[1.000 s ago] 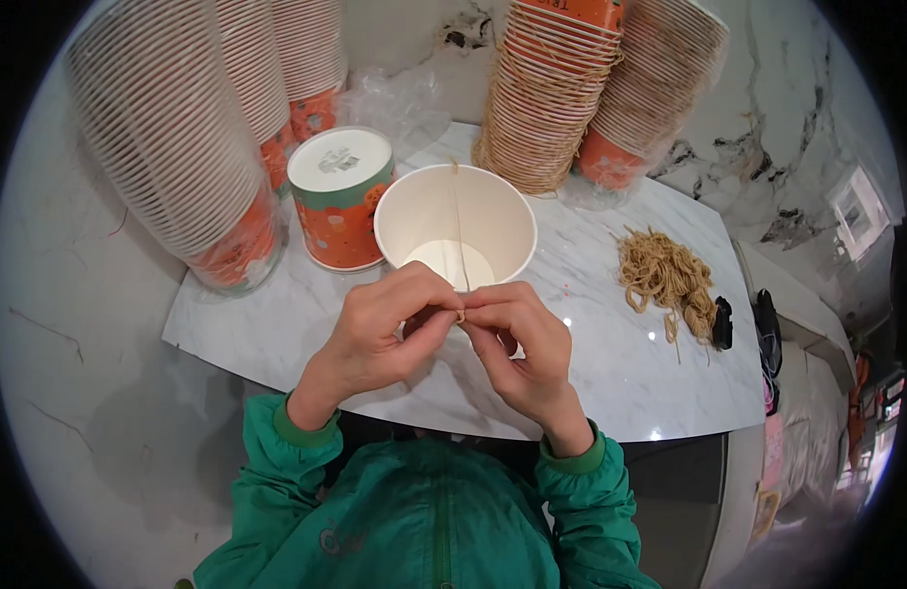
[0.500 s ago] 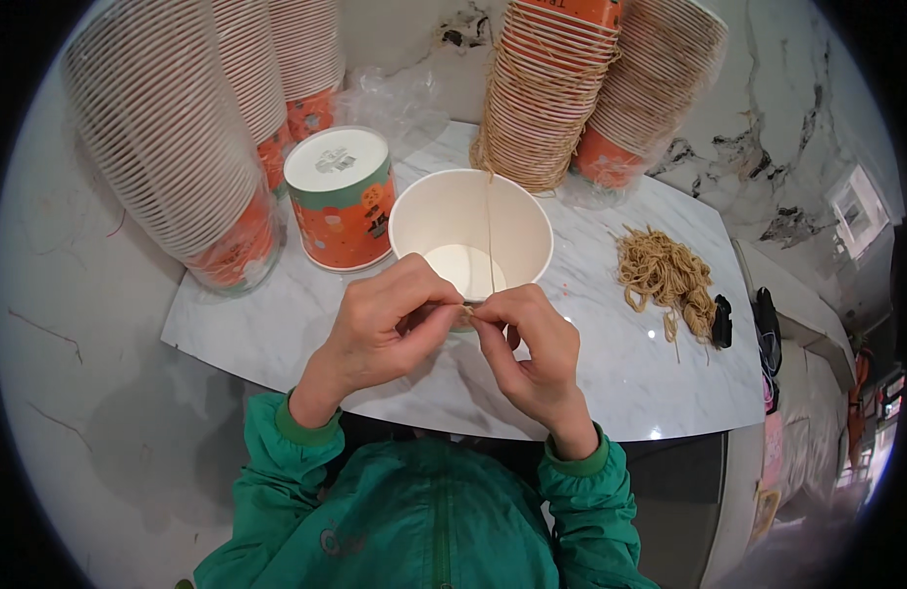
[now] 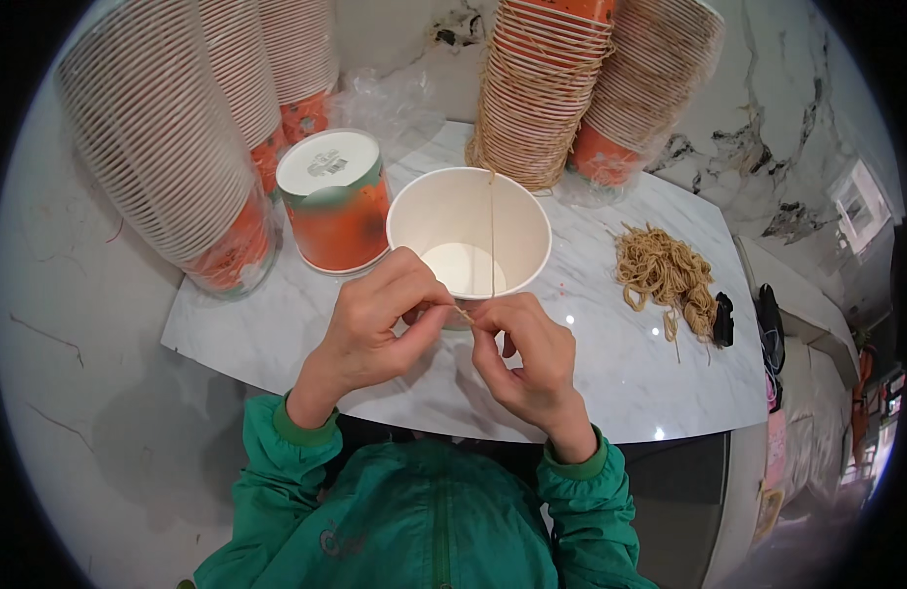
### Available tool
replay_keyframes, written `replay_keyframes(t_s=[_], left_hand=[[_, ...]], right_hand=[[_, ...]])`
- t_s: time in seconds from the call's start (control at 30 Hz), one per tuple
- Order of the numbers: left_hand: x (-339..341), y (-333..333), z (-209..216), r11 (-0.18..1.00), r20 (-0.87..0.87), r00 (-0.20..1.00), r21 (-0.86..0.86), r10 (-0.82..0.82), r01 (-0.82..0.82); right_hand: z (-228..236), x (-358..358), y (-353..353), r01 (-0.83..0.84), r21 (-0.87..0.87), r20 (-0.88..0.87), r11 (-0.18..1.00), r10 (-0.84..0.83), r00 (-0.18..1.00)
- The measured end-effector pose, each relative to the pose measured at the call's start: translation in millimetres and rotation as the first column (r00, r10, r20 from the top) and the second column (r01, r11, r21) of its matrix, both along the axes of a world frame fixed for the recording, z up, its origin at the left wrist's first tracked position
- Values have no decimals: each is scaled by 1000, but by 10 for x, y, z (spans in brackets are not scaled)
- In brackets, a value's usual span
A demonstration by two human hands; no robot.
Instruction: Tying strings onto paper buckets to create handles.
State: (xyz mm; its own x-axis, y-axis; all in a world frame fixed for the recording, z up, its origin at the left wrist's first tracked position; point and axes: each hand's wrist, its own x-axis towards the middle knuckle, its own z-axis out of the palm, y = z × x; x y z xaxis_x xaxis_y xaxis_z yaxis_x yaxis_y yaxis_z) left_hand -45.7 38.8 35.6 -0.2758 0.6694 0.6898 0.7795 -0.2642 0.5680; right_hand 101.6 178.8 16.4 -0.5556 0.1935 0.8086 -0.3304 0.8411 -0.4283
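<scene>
A white paper tub [image 3: 436, 214] stands upright, mouth up, just beyond my hands. One thin tan string [image 3: 492, 231] crosses its mouth from the far rim to the near rim. At the near rim, my left hand [image 3: 375, 319] pinches the string between thumb and forefinger. My right hand [image 3: 534, 358] pinches it a little to the right, and a short twisted stretch shows between the fingertips. Whether it is knotted there is too small to tell. The tub's near outer side is mostly hidden behind my fingers.
An upside-down orange and green tub [image 3: 336, 216] stands left of the open one. Tall wrapped stacks of tubs [image 3: 159, 147] rise at the back left. A string-draped stack [image 3: 537, 93] and another stack [image 3: 650, 79] stand behind. Loose tan string [image 3: 665, 275] lies right, beside a black object [image 3: 723, 320].
My fingertips have drawn slightly apart, and a short stretch of string now shows between them. The tub's place on the table looks about the same.
</scene>
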Motion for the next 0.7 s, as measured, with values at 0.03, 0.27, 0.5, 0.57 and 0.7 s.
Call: replay_keyframes(t_s=[0.03, 0.27, 0.5, 0.57, 0.7], left_hand=[[-7, 3, -18, 1000, 0, 1000, -1, 0, 0], [-19, 29, -85, 999, 11, 1000, 43, 29, -30], [-10, 8, -160, 993, -86, 994, 100, 68, -59], [118, -25, -106, 993, -156, 983, 84, 99, -86], [275, 14, -169, 972, -395, 893, 173, 218, -160]], right_hand=[[-9, 4, 10, 0, -1, 0, 1000, 0, 1000], [-21, 20, 49, -37, 51, 55, 998, 34, 998], [-20, 25, 56, -81, -108, 51, 991, 87, 995], [-8, 47, 48, -76, -101, 43, 992, 80, 996], [18, 51, 5, -75, -78, 19, 994, 77, 997]])
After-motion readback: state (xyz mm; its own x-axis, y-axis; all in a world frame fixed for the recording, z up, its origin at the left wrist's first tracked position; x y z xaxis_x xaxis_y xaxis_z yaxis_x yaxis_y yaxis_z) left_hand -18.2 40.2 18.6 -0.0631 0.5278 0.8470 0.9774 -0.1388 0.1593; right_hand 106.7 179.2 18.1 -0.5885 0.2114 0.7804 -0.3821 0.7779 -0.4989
